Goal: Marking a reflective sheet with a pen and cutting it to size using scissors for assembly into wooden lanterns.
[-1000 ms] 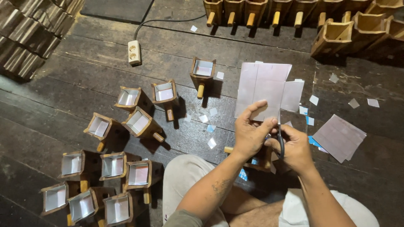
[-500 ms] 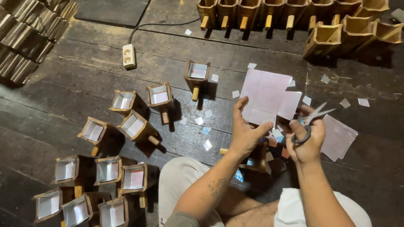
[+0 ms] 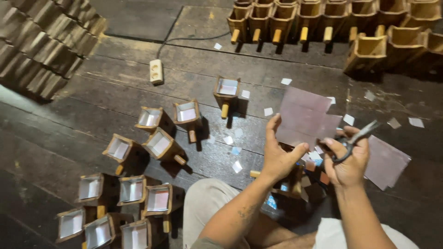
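Observation:
My left hand (image 3: 278, 156) holds up a pale, shiny sheet of paper (image 3: 302, 116) by its lower edge, fingers spread behind it. My right hand (image 3: 347, 160) grips a pair of scissors (image 3: 353, 139) just right of the sheet, blades pointing up and to the right. Below my hands, partly hidden, sits a small wooden box with a peg handle (image 3: 290, 180), with coloured scraps around it. My knees (image 3: 207, 203) show at the bottom.
Several small wooden boxes lined with pale paper (image 3: 159, 143) lie on the dark plank floor at left and centre. More unlined boxes (image 3: 295, 18) stand in a row at the back. A power strip (image 3: 156, 71) lies at back left. Another sheet (image 3: 386, 161) and paper offcuts (image 3: 236, 167) lie around.
My hands have spread apart: the scissors came off the sheet and swung to the right, while my left hand keeps the sheet raised. The view shifted slightly.

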